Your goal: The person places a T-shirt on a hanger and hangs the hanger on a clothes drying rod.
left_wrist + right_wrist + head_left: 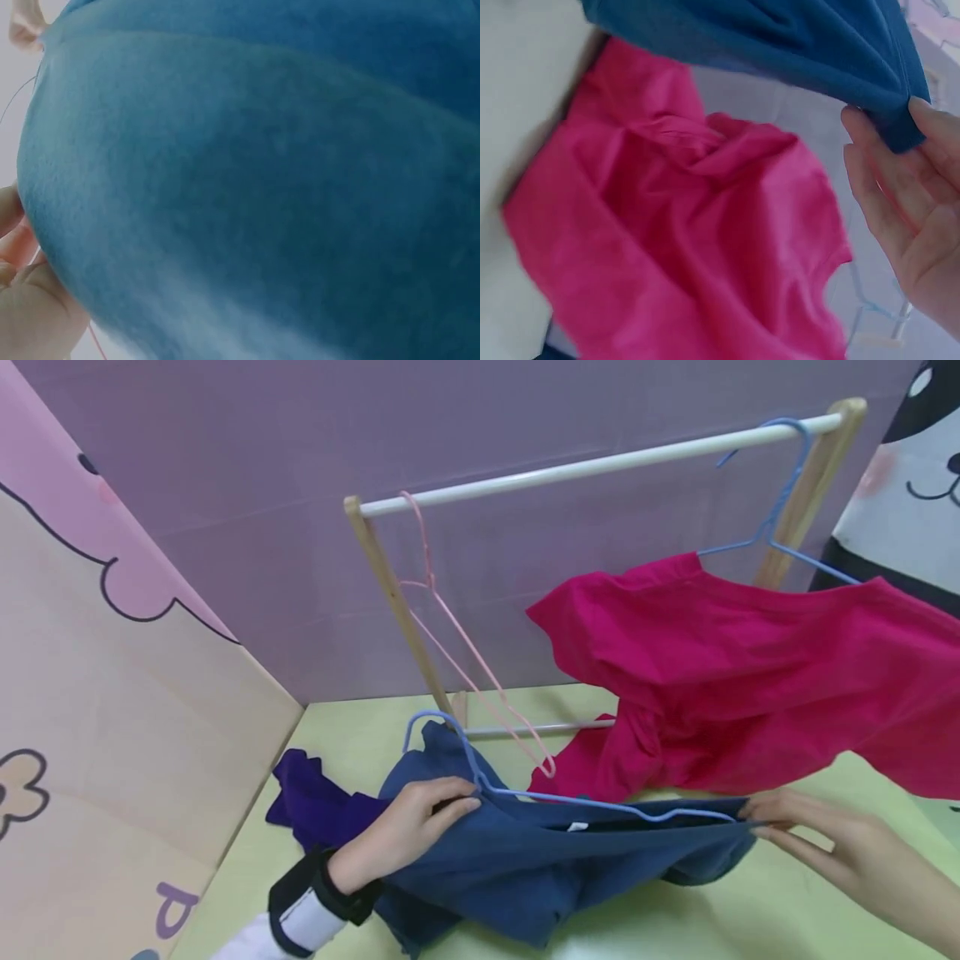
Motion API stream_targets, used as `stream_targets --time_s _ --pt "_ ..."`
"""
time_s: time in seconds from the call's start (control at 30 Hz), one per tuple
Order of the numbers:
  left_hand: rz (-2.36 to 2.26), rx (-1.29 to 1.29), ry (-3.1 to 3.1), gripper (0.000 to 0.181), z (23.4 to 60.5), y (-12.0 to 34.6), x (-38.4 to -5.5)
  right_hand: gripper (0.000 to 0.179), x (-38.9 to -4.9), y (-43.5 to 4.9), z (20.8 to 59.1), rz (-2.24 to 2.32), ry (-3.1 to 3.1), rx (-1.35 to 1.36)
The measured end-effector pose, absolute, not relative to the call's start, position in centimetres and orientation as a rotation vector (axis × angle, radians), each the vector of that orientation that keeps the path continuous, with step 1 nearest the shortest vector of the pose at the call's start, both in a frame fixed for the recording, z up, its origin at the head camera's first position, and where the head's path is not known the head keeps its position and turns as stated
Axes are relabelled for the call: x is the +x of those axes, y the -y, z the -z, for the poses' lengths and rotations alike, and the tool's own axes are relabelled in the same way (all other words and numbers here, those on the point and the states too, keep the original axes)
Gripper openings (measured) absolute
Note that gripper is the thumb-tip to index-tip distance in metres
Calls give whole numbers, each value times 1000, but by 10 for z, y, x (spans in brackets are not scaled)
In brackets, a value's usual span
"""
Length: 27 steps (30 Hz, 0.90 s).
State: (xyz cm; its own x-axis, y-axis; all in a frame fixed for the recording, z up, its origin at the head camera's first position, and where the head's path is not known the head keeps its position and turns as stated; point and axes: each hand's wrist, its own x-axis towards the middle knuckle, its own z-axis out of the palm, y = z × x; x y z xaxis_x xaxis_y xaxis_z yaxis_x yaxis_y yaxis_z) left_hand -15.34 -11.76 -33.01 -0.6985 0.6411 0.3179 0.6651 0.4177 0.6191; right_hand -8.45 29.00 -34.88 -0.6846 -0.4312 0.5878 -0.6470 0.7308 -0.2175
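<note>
A dark blue T-shirt [510, 860] is spread between both hands above the table, its neckline facing up with a small white tag showing. Inside that neckline lies a light blue clothes hanger [570, 797], its hook rising at the left. My left hand [408, 831] pinches the shirt beside the base of the hook. The right hand [840, 843] pinches the shirt's edge at the hanger's right end; the right wrist view shows thumb and fingers on the cloth [825, 52]. Blue fabric [247, 187] fills most of the left wrist view, hiding the hanger there.
Behind stands a rack with a white rail [600, 464] and wooden posts. A pink hanger [480, 660] hangs at its left, a pink T-shirt [750, 668] on a blue hanger [783, 502] at its right. Purple cloth [330, 802] lies left on the yellow-green table [247, 868].
</note>
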Motion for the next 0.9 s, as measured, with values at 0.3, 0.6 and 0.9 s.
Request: stream_targets --time_s 0.3,0.6,0.9 --pt "1220 -1180 2655 18 333 110 -149 55 -89 -257 339 -739 2381 856" --pt "1274 -1163 2670 17 338 101 -144 43 -96 -227 347 -988 2371 788" --pt "1303 -1168 2663 16 338 98 -146 36 -102 -209 348 -1079 2375 795"
